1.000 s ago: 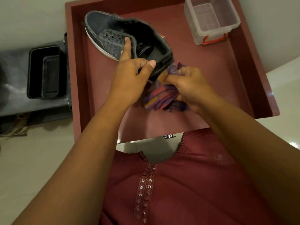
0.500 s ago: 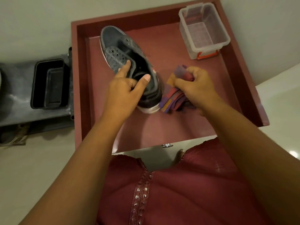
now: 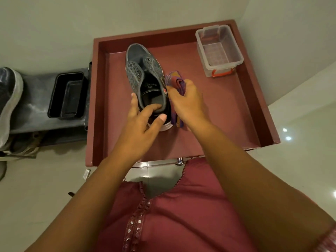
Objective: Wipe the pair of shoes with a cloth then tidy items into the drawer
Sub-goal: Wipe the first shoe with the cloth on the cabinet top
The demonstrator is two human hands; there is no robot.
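A dark grey shoe (image 3: 143,73) with a white sole stands upright in the open maroon drawer (image 3: 254,99), toe pointing away from me. My left hand (image 3: 143,124) holds its heel end, fingers inside the opening and thumb on the heel. My right hand (image 3: 187,104) grips a bunched purple and orange striped cloth (image 3: 177,82) pressed against the shoe's right side. The second shoe (image 3: 9,99) lies at the far left edge of the view on a grey surface.
A clear plastic box (image 3: 220,50) with an orange latch sits in the drawer's far right corner. A black rectangular tray (image 3: 67,96) rests on the grey surface left of the drawer. The drawer's metal knob (image 3: 179,161) shows at its near edge. Pale floor lies around.
The shoe has turned from tilted on its side to upright on the drawer floor. My left hand has slid back to the heel. The cloth has moved up along the shoe's right side.
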